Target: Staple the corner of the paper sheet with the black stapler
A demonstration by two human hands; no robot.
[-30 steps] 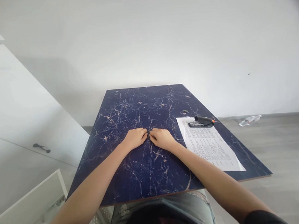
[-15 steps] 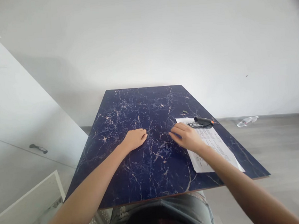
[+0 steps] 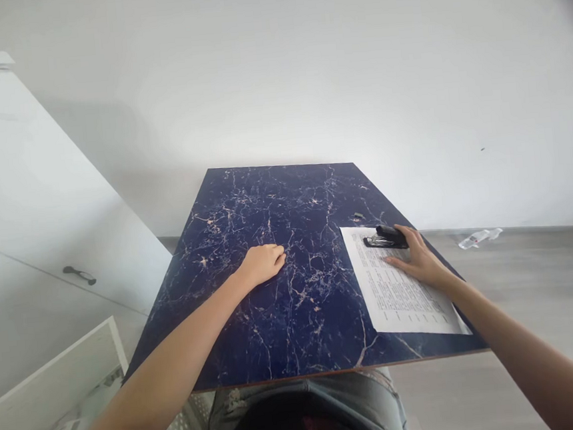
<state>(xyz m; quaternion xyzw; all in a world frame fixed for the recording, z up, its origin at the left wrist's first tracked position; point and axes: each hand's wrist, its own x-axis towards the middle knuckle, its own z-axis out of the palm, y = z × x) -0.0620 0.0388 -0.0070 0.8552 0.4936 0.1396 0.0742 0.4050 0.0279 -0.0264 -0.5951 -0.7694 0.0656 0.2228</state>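
Note:
A black stapler [image 3: 385, 238] lies at the top of a printed sheet of paper [image 3: 388, 293], on the right part of the blue marble-patterned table [image 3: 235, 206]. My right hand [image 3: 415, 257] is at the stapler's right end. Its fingers reach over that end, while the thumb is stretched out apart from them over the paper, just below the stapler. My left hand [image 3: 263, 264] rests on the table's middle, its fingers curled together; nothing shows in them. A small dark piece [image 3: 358, 216] lies behind the paper.
On the left stand a white cabinet [image 3: 39, 196] with a dark handle [image 3: 80, 274] and an open white bin [image 3: 48, 363] with packets inside. A clear plastic bottle [image 3: 480, 238] lies on the floor at right. A white wall [image 3: 274, 75] rises behind the table.
My right hand has moved right, from the paper's left edge to the stapler's right end, whose orange tip is now covered. My left hand has stayed in place.

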